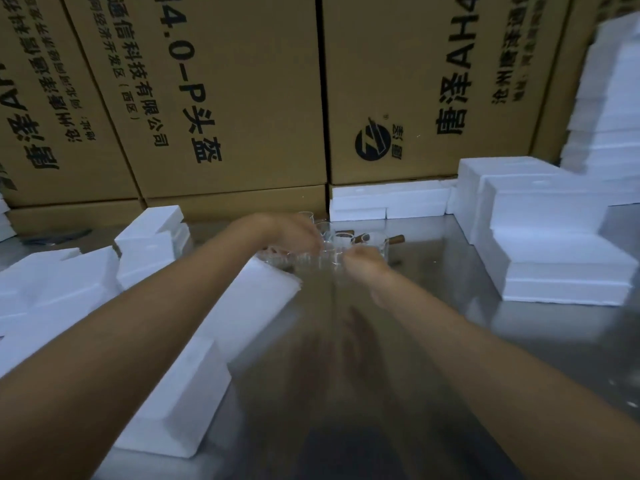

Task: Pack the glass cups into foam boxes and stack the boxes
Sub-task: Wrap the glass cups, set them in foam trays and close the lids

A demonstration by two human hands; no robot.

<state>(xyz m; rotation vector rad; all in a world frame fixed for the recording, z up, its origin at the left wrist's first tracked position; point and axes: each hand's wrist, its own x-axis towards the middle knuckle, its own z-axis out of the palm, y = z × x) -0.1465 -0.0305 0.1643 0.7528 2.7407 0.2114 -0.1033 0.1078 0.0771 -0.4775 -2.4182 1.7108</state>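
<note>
Both arms reach forward, left grip [294, 233] and right grip [363, 259] blurred.

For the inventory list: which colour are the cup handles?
Brown, on clear glass cups; see the head view.

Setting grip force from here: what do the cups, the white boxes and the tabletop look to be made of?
Cups: clear glass, see-through with bright rims; some have brown handles, possibly wood.
White boxes: matte white expanded foam, blocky and thick-walled.
Tabletop: smooth metal, likely stainless steel, grey and mirroring the arms.
Motion blur hides whether the left hand or right hand grips anything.
</note>
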